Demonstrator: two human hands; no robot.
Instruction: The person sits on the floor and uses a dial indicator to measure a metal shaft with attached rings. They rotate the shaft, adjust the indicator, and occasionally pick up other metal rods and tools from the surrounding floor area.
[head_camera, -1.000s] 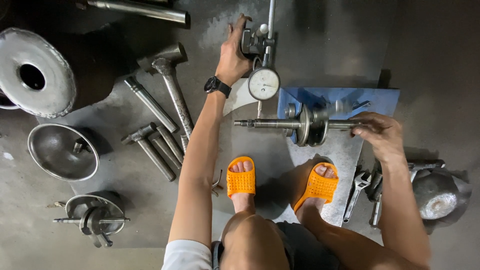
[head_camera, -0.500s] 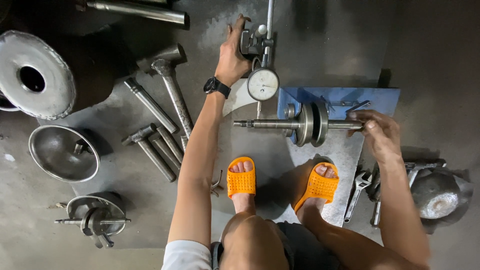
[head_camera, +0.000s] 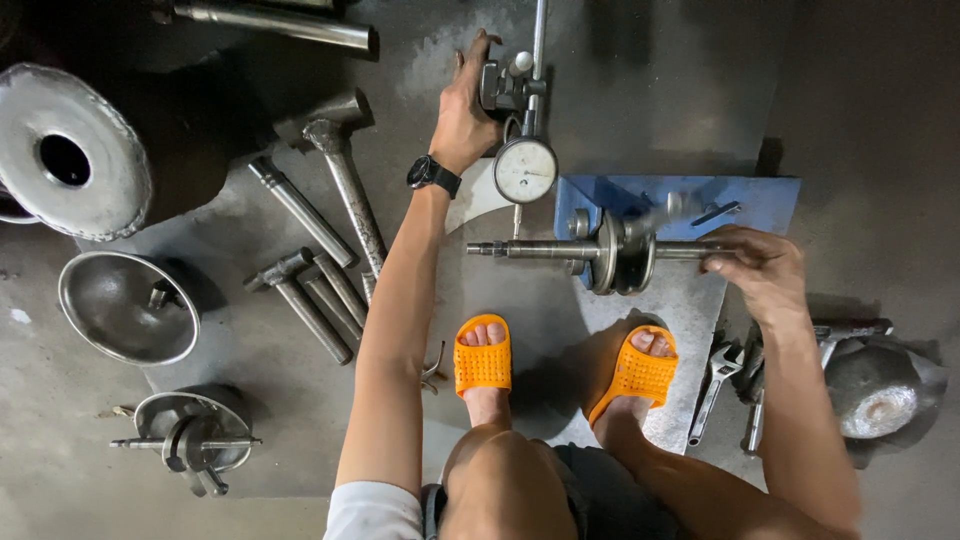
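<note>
The crankshaft lies level across a blue stand, its right shaft end pinched in the fingers of the right hand. Compared with a second ago the webs sit at a slightly different angle and the hand has shifted a little, so the shaft appears to be turning slowly under the fingers. Above the left shaft end, the left hand is wrapped around the holder of the dial gauge, unmoved. Just left of that wrist lie hammers; a wrench lies below the right hand. The gauge needle and the stand's supports are too small or covered to make out.
</note>
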